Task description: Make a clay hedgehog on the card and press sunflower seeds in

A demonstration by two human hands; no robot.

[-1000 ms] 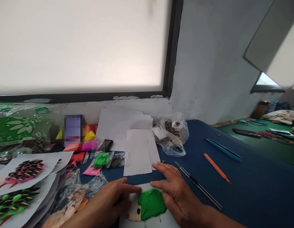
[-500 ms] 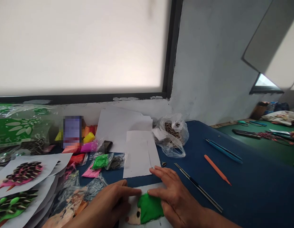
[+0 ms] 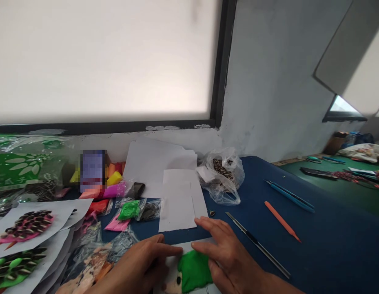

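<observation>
On a white sheet of paper (image 3: 189, 245) at the bottom of the view lies a flat piece of bright green clay (image 3: 196, 271). A beige clay face with a black dot eye (image 3: 178, 281) adjoins its left side. My left hand (image 3: 146, 259) has its index finger stretched out to the clay's upper left edge; its other fingers are curled and partly hidden. My right hand (image 3: 229, 255) is spread, with its index fingertip near the top edge and its thumb against the clay's right side. Neither hand lifts anything.
Right of my hands lie a craft knife (image 3: 258, 245), an orange clay tool (image 3: 282, 221) and blue tweezers (image 3: 289, 196). A plastic bag of sunflower seeds (image 3: 222, 171) stands behind. Clay packets (image 3: 129, 210), blank paper (image 3: 177, 200) and finished seed pictures (image 3: 25, 226) occupy the back and left.
Both hands stay around the green clay, with only slight finger shifts. The whole view has moved a little, so the clay sits slightly lower in the picture.
</observation>
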